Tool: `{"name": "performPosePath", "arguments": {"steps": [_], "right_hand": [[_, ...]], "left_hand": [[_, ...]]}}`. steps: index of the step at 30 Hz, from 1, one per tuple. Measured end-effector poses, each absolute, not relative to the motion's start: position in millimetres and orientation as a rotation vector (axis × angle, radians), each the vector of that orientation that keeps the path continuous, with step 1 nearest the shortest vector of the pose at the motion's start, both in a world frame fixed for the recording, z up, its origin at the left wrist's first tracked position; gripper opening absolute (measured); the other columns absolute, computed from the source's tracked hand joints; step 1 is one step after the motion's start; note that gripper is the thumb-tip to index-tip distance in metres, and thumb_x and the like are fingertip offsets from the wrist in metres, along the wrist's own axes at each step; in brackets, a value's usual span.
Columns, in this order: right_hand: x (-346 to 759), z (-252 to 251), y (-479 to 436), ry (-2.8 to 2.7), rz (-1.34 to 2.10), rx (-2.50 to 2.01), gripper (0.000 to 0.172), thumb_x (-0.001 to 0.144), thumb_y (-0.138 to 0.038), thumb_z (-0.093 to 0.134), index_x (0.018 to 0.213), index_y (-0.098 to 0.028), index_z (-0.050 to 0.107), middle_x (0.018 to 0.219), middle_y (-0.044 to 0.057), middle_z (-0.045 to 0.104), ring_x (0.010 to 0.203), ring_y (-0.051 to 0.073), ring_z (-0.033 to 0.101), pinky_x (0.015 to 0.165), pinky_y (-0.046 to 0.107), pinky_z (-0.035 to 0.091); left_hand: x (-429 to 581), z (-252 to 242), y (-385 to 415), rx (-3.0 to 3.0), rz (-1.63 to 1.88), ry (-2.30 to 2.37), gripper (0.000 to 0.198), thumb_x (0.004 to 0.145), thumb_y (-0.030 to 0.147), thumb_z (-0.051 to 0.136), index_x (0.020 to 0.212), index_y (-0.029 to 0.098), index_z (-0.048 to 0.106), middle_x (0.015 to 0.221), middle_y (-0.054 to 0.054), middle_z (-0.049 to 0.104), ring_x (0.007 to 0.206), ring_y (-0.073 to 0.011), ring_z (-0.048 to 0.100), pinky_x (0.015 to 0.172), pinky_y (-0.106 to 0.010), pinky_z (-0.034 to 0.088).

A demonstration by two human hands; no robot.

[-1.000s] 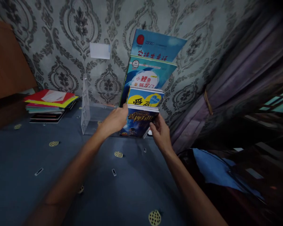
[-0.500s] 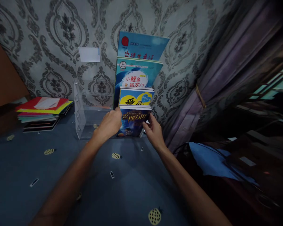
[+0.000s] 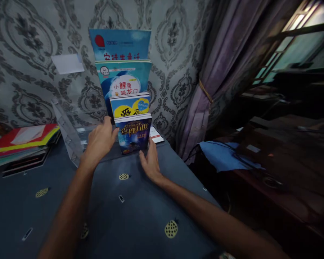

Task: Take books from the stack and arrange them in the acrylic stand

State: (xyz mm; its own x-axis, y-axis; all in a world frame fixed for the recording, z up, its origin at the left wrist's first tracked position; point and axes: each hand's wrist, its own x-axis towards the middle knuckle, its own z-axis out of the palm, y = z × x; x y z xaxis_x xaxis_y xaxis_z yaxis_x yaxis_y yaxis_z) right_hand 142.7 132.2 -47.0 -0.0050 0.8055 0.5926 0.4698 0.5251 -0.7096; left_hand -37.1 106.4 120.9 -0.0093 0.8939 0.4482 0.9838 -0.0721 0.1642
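A dark blue book [image 3: 133,138] with gold lettering stands upright at the front of a stepped clear acrylic rack [image 3: 67,135]. My left hand [image 3: 98,142] is at its left edge, thumb against the front and fingers reaching back along the side. At its lower right edge is my right hand [image 3: 151,162], thumb in front and fingers partly hidden behind. Behind it, rising in steps, are a yellow-and-blue book [image 3: 129,104], a teal book [image 3: 124,73] with a white oval, and a taller blue book [image 3: 121,45].
A pile of red, yellow and other folders or books [image 3: 27,138] lies left of the rack. A white-and-red item [image 3: 156,135] shows behind my right hand. The blue patterned tablecloth [image 3: 140,216] ends at the right, beside a tied purple curtain [image 3: 197,104] and a blue cloth [image 3: 221,153].
The view has turned to the right, so rack and books sit further left. My left thumb and fingers look more spread. Both hands stay at the dark blue book's sides.
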Motion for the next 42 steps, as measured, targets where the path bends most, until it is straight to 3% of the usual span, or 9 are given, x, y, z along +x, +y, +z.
{"name": "performPosePath", "arguments": {"steps": [5, 9, 14, 27, 36, 42], "right_hand": [[135.6, -51.5, 115.8, -1.734, 0.394, -1.11, 0.072, 0.096, -0.032, 0.044, 0.161, -0.013, 0.02, 0.161, 0.021, 0.037, 0.152, 0.032, 0.032, 0.124, 0.06, 0.028], [129.1, -47.6, 106.7, -1.814, 0.395, -1.07, 0.069, 0.095, -0.027, 0.044, 0.16, -0.013, 0.027, 0.157, 0.02, 0.042, 0.149, 0.031, 0.036, 0.123, 0.058, 0.031], [125.4, -44.1, 102.7, -1.867, 0.428, -1.058, 0.066, 0.093, -0.023, 0.044, 0.156, -0.008, 0.034, 0.157, 0.022, 0.043, 0.148, 0.031, 0.037, 0.123, 0.056, 0.032], [122.1, -43.7, 101.5, -1.895, 0.471, -1.059, 0.068, 0.09, -0.018, 0.047, 0.156, -0.011, 0.036, 0.155, 0.02, 0.045, 0.145, 0.031, 0.041, 0.12, 0.055, 0.037], [122.8, -40.0, 101.1, -1.932, 0.517, -1.077, 0.066, 0.089, -0.016, 0.047, 0.154, -0.008, 0.039, 0.154, 0.021, 0.046, 0.144, 0.031, 0.042, 0.122, 0.053, 0.035], [121.4, -41.1, 101.4, -1.937, 0.536, -1.073, 0.066, 0.088, -0.013, 0.049, 0.153, -0.013, 0.042, 0.152, 0.02, 0.049, 0.142, 0.031, 0.045, 0.119, 0.055, 0.038]], "left_hand": [[-22.3, 123.9, 102.7, -2.006, -0.819, -1.662, 0.039, 0.101, 0.028, 0.044, 0.138, 0.015, 0.049, 0.136, -0.019, 0.062, 0.13, -0.0357, 0.056, 0.107, -0.052, 0.047], [-10.7, 119.4, 107.3, -2.085, -0.817, -1.46, 0.044, 0.102, 0.024, 0.037, 0.144, 0.017, 0.048, 0.151, -0.017, 0.053, 0.143, -0.0313, 0.046, 0.119, -0.053, 0.035], [-2.0, 108.9, 113.7, -2.097, -0.743, -1.508, 0.047, 0.104, 0.024, 0.031, 0.148, 0.017, 0.047, 0.154, -0.018, 0.051, 0.144, -0.0315, 0.046, 0.119, -0.058, 0.031], [2.9, 100.4, 119.8, -2.091, -0.748, -1.513, 0.051, 0.101, 0.021, 0.033, 0.15, 0.019, 0.048, 0.152, -0.017, 0.054, 0.143, -0.0332, 0.048, 0.119, -0.061, 0.029], [4.5, 99.1, 118.9, -2.047, -0.72, -1.52, 0.048, 0.103, 0.024, 0.029, 0.147, 0.023, 0.048, 0.151, -0.014, 0.056, 0.142, -0.0299, 0.049, 0.121, -0.061, 0.026], [3.7, 97.5, 119.0, -2.032, -0.719, -1.513, 0.048, 0.103, 0.023, 0.029, 0.148, 0.022, 0.046, 0.152, -0.016, 0.054, 0.142, -0.0294, 0.049, 0.121, -0.063, 0.025]]}}
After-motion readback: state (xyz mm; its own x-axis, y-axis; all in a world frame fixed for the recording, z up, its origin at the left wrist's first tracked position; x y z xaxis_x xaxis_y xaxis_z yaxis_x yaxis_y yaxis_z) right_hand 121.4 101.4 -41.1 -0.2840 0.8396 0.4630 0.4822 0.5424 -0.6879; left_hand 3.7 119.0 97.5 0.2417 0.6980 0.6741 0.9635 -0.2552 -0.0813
